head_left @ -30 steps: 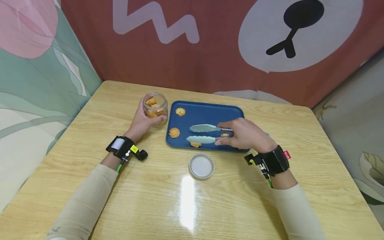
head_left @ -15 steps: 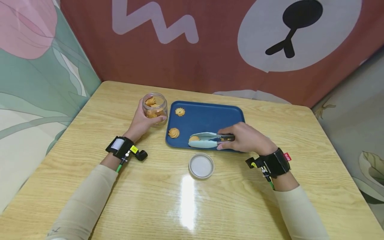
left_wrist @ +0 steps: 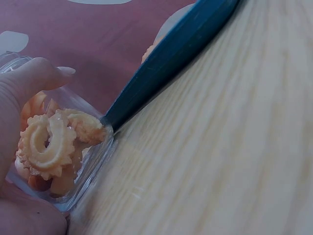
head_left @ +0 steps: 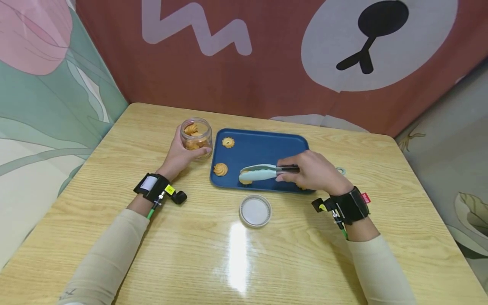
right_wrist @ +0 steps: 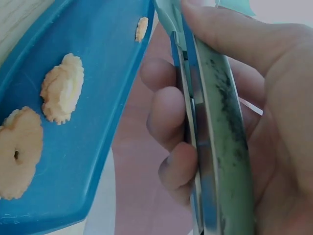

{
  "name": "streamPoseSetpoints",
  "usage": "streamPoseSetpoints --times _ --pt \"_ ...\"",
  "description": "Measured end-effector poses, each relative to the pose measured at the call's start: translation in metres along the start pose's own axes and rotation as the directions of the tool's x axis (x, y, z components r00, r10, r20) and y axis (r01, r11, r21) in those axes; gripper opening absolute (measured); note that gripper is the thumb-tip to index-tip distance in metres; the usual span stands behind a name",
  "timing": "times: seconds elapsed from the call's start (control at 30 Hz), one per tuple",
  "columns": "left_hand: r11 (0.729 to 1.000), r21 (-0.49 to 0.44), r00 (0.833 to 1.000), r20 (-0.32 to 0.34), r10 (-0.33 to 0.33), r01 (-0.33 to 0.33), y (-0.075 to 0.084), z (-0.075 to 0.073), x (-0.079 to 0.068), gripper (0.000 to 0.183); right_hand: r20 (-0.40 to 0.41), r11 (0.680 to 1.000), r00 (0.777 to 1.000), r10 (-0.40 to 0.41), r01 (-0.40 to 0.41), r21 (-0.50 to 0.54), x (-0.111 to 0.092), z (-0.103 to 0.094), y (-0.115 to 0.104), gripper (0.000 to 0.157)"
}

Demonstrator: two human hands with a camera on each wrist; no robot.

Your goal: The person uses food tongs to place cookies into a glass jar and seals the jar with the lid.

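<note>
My left hand grips a clear jar of piped butter cookies, standing just left of the blue tray. Through its wall, a ring-shaped cookie shows in the left wrist view. My right hand squeezes pale-green-tipped tongs over the tray's front part. Their tips are closed about a cookie, partly covered by them. Two more cookies, one at the back left and a swirled one below it, lie on the tray. In the right wrist view, cookies lie near the tray's corner.
A round white lid lies on the wooden table in front of the tray. The tongs' ring end sticks out behind the right hand. A brown printed curtain hangs along the table's back edge.
The right hand has brought the spread tongs down and toward the front of the tray, then squeezed their tips together around a cookie. The left hand and jar have stayed in place.
</note>
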State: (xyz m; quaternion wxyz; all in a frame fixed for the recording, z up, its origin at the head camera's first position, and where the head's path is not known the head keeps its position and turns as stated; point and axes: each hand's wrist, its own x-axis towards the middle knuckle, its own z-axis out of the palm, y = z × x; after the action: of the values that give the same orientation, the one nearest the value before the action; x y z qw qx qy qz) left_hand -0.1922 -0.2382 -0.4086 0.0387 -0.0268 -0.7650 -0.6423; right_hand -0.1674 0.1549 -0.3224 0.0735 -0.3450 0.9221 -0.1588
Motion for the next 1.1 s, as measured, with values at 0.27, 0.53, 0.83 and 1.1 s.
streamPoseSetpoints --times 0.27,0.53,0.83,1.1 --pt "1.000 0.009 1.000 0.002 -0.011 0.011 0.001 0.000 -0.001 0.102 -0.062 0.999 0.998 -0.009 0.007 -0.033 0.007 -0.005 -0.003 0.045" --pt "1.000 -0.003 1.000 0.001 0.006 -0.006 -0.001 0.000 0.000 0.102 -0.096 0.999 0.995 -0.005 0.001 -0.040 0.013 -0.007 -0.007 0.047" --pt "1.000 -0.024 1.000 0.002 0.020 -0.020 -0.002 0.001 0.001 0.103 -0.150 0.998 0.988 -0.041 0.033 -0.051 0.019 -0.012 -0.013 0.047" --pt "0.999 -0.026 1.000 0.003 0.018 -0.018 -0.002 0.001 0.002 0.101 -0.203 0.996 0.978 -0.049 0.032 -0.086 0.031 -0.020 -0.024 0.047"
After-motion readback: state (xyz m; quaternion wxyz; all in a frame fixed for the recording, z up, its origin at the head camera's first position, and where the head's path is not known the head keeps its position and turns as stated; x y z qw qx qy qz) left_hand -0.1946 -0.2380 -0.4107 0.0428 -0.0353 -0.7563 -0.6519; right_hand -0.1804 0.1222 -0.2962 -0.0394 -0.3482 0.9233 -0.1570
